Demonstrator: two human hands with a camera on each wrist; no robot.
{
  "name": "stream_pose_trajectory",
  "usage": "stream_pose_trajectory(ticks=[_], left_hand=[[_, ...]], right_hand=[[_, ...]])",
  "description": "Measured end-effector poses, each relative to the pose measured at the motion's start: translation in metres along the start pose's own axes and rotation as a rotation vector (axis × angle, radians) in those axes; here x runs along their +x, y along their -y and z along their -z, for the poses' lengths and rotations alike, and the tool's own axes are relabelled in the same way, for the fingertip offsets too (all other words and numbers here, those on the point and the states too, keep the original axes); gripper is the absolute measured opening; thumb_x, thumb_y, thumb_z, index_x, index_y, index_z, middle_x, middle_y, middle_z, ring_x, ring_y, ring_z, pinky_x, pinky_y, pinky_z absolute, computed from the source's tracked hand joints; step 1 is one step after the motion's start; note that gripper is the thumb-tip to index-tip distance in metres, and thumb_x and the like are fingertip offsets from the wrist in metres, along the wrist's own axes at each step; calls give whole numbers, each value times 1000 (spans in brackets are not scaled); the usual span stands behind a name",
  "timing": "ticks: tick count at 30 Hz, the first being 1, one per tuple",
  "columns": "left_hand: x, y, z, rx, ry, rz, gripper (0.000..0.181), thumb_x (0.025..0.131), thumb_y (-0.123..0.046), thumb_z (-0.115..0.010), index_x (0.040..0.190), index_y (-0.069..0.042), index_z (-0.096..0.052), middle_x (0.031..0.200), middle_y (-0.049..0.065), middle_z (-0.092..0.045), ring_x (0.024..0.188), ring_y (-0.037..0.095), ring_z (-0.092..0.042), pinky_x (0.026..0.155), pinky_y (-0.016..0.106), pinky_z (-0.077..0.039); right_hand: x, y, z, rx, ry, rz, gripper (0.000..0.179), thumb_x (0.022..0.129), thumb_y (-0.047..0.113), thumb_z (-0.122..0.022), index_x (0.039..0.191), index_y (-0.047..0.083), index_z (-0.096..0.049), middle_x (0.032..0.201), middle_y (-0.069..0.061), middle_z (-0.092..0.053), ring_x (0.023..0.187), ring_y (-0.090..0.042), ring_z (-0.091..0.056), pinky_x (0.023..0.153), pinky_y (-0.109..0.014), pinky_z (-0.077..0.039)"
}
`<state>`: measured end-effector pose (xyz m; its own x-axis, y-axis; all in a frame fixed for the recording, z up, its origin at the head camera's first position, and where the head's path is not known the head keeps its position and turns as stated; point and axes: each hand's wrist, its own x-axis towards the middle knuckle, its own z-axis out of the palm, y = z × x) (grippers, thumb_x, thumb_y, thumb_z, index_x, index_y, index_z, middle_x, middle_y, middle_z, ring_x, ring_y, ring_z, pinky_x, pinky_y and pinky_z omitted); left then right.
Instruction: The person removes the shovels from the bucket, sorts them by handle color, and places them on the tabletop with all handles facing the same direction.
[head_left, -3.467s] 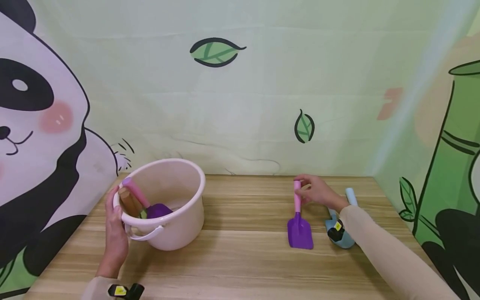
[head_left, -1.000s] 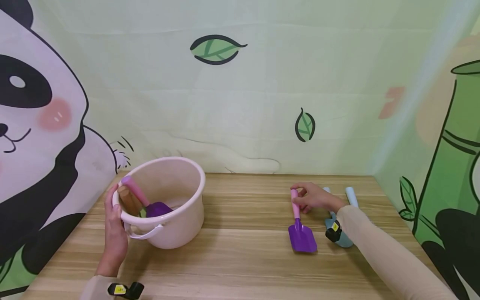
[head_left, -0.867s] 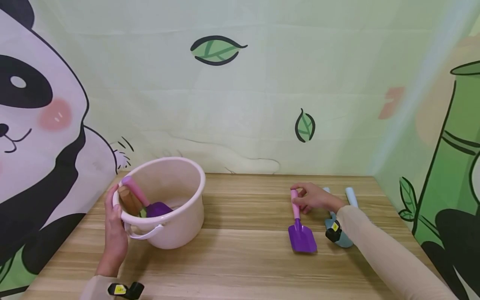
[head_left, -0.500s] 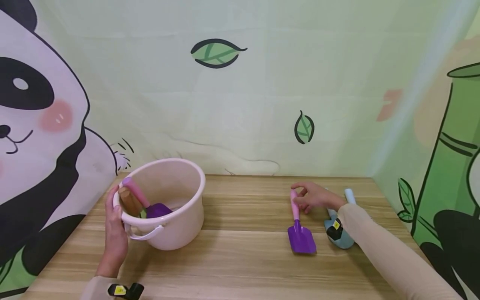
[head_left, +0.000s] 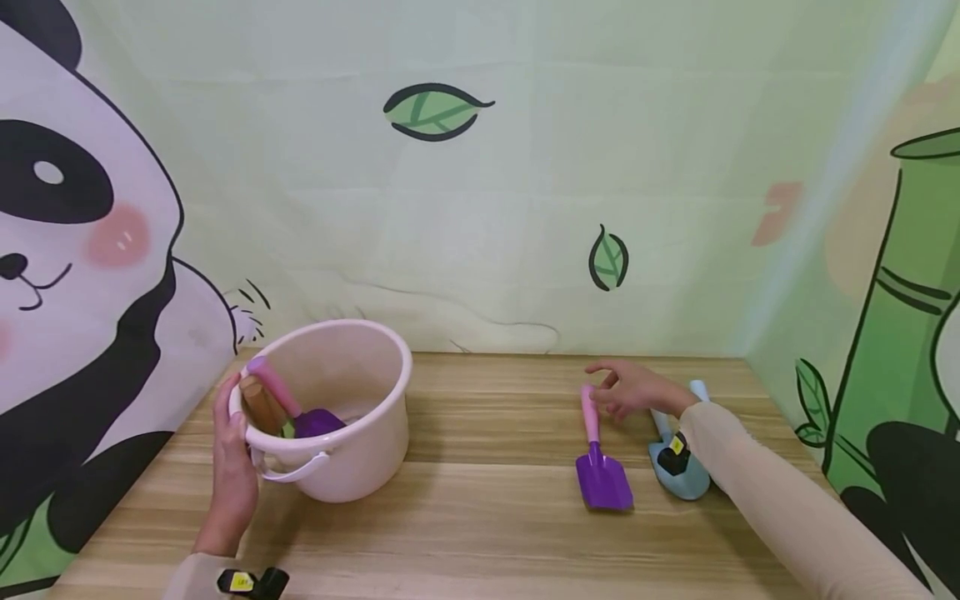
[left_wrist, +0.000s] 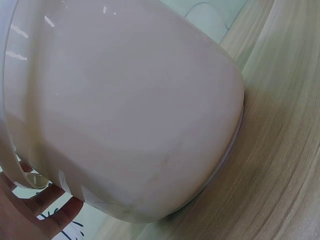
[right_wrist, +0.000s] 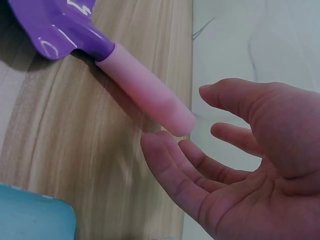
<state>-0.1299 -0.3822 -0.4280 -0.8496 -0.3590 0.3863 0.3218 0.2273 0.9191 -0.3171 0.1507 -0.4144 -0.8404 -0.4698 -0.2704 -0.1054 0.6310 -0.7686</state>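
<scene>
A purple toy shovel [head_left: 603,482] with a pink handle is borne by the wood-grained table [head_left: 465,533], its blade pointed toward the near edge; the end of its handle is bracketed by the right hand [head_left: 633,392], whose grip is well parted — a clear gap is seen on the thumb side, and nothing is held; whether the handle is brushed by a fingertip cannot be told. Just to the right, a light-blue shovel [head_left: 688,485] is partly covered by the right wrist, on which a small black camera [head_left: 673,458] is worn; a second light-blue handle [head_left: 699,390] is seen beyond the beige sleeve [head_left: 780,508], the rest being hidden by the arm.

On the left of the table a pale pink bucket [head_left: 360,458] is stood; its outer side, at the rim, is touched by the left hand [head_left: 234,475]; whether the rim is pinched by that grip cannot be told. The bucket's white bail [head_left: 296,475] is hung against the near side; inside, another purple shovel [head_left: 279,389] is leaned toward the rim — beside it, a brown piece [head_left: 259,404] is partly seen. The table is backed by a pale green backdrop [head_left: 495,225], on which a panda [head_left: 138,179] and leaves [head_left: 433,112] are pictured.
</scene>
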Motion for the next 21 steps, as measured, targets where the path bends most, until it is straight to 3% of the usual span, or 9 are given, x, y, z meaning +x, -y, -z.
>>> stream_pose_trajectory(ticks=[11, 21], left_hand=[[1, -1, -2, 3, 4, 11, 54, 108, -36, -21, 163, -32, -21, 165, 0, -21, 145, 17, -25, 119, 32, -16], [0, 0, -2, -6, -7, 1, 55, 109, -34, -22, 163, -28, -22, 165, 1, -23, 145, 16, -24, 120, 31, -14]], right_hand=[[-2, 6, 4, -30, -61, 33, 58, 101, 12, -64, 154, 2, -41, 119, -24, -57, 87, -37, -65, 77, -47, -60], [0, 15, 8, -117, -148, 150, 51, 99, 13, -66, 147, 3, -49, 123, -29, -60, 78, -39, -69, 72, -49, -60]])
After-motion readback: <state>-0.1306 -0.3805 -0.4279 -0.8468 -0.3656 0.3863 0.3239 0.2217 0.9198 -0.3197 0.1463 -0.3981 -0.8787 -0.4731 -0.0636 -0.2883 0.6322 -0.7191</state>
